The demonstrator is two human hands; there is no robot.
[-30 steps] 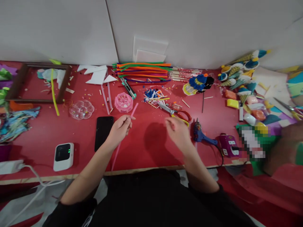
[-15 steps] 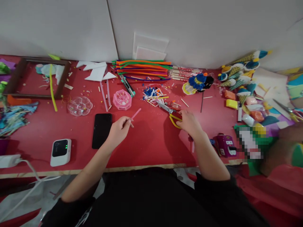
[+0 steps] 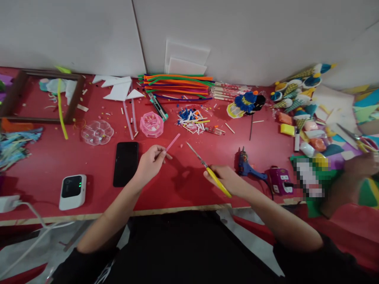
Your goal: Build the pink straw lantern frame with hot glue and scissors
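A short pink stick [image 3: 173,142] is pinched between the fingertips of my left hand [image 3: 152,161], its free end pointing up and right. My right hand [image 3: 225,178] is closed around the yellow handles of a pair of scissors [image 3: 201,159], held over the table with the blades pointing up and left toward the stick. Beyond both hands lies a pile of small blue, white and orange pieces [image 3: 194,120]. A pink round container [image 3: 151,124] stands past my left hand.
A glue gun [image 3: 248,165] and a purple box [image 3: 280,181] lie right of my right hand. A black phone [image 3: 126,163] and white device [image 3: 73,192] are at the left. A person's hand [image 3: 359,165] is at the far right.
My right hand has lifted the scissors off the pile and brought them nearer, turning them. The glue gun has come into view. My left hand has barely moved.
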